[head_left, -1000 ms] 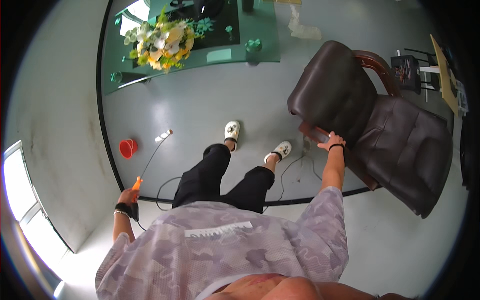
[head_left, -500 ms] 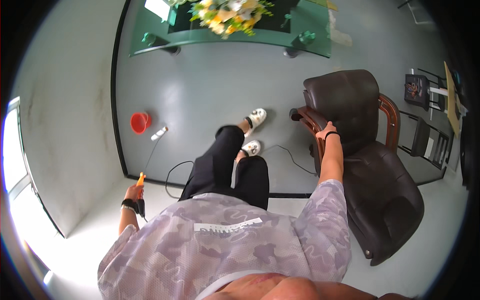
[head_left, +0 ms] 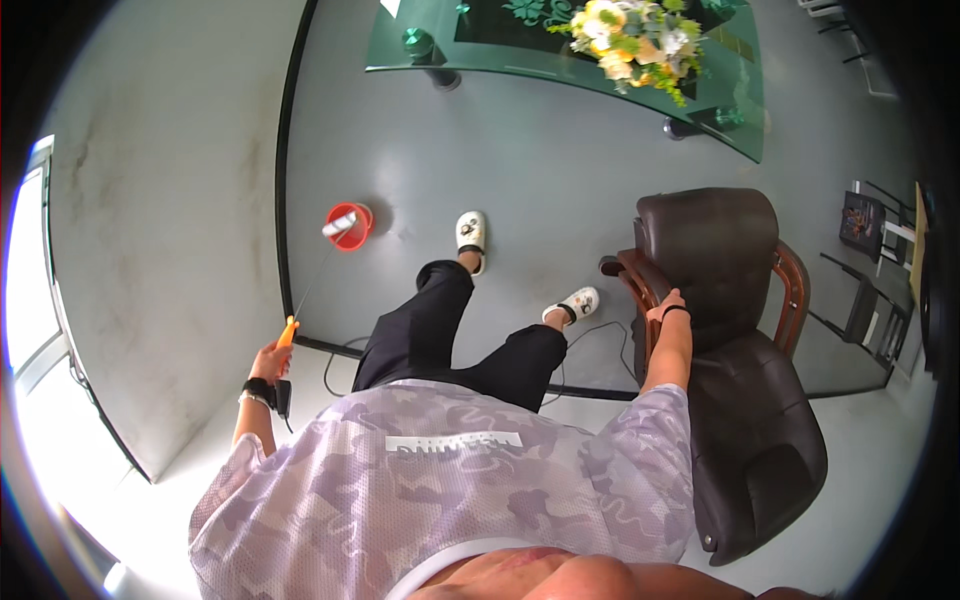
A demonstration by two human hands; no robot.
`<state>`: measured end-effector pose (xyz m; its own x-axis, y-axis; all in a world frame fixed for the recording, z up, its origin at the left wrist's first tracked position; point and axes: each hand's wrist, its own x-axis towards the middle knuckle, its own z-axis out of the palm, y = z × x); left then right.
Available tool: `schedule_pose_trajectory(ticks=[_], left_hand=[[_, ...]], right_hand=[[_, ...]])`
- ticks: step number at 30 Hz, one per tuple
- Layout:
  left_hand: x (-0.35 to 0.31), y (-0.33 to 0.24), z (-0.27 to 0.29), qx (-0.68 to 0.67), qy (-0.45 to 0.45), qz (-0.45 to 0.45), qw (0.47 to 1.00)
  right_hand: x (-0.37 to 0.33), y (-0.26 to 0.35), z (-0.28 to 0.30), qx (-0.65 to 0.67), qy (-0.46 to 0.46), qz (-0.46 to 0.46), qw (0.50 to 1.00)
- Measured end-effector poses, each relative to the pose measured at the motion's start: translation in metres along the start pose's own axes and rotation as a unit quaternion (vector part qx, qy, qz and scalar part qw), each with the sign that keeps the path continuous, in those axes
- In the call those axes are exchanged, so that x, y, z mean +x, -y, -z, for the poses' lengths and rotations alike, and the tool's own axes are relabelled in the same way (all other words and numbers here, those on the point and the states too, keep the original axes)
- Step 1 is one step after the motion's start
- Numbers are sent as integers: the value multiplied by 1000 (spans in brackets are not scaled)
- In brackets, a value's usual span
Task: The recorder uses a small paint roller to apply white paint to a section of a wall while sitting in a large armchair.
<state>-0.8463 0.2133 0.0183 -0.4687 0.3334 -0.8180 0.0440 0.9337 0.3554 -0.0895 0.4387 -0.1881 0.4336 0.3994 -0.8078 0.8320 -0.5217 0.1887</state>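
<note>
My left hand grips the orange handle of a thin long-handled roller, whose pale head hangs over a small red bucket on the grey floor. My right hand rests on the wooden armrest of a dark brown leather armchair at my right. Both my legs in black trousers step forward, in white slippers.
A green glass table with a yellow and white flower arrangement stands ahead. A pale wall runs along my left, with a bright window beside it. A black cable lies on the floor by the chair. Dark stands sit far right.
The roller head has come over the red bucket. The view has swung, so the chair now sits close at my right with my hand still on its armrest.
</note>
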Motion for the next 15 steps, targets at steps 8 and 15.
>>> schedule_pose_trajectory(ticks=[8,15], left_hand=[[44,59,87,-9,1,6,1000],[62,42,83,-80,42,-30,995]], right_hand=[[-85,91,-113,-42,21,46,998],[-126,171,-129,-104,25,60,992]])
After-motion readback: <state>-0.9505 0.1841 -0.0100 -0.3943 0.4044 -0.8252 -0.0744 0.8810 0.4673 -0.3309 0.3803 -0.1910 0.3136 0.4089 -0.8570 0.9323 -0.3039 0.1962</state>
